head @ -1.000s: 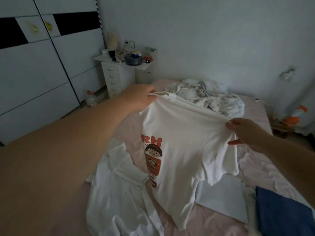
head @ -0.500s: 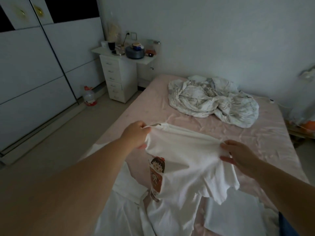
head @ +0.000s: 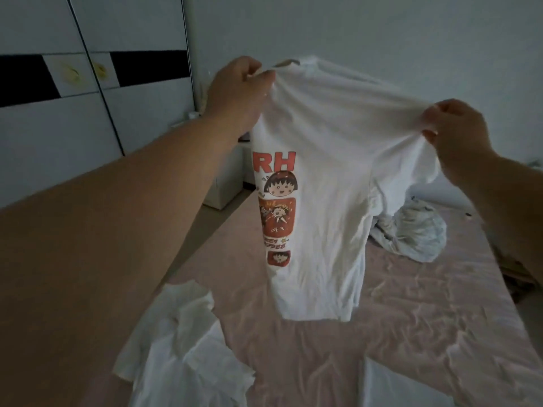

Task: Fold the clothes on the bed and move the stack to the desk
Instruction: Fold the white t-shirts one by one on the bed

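A white T-shirt (head: 329, 183) with a red cartoon print and the letters "RH" hangs in the air over the pink bed (head: 411, 318). My left hand (head: 235, 89) pinches it near the collar at the upper left. My right hand (head: 458, 127) grips its other shoulder at the right. The shirt is folded lengthwise and its hem dangles just above the sheet. Another white garment (head: 182, 342) lies crumpled on the bed's near left corner. A flat white piece (head: 393, 383) shows at the bottom edge.
A bundled pale blanket (head: 417, 233) lies on the far side of the bed, partly hidden by the shirt. A white wardrobe (head: 88, 113) with black panels fills the left wall. A white drawer unit (head: 223, 186) peeks out behind the shirt.
Both hands have lifted the T-shirt from low over the bed to high in front of me. It now hangs full length, with the print showing.
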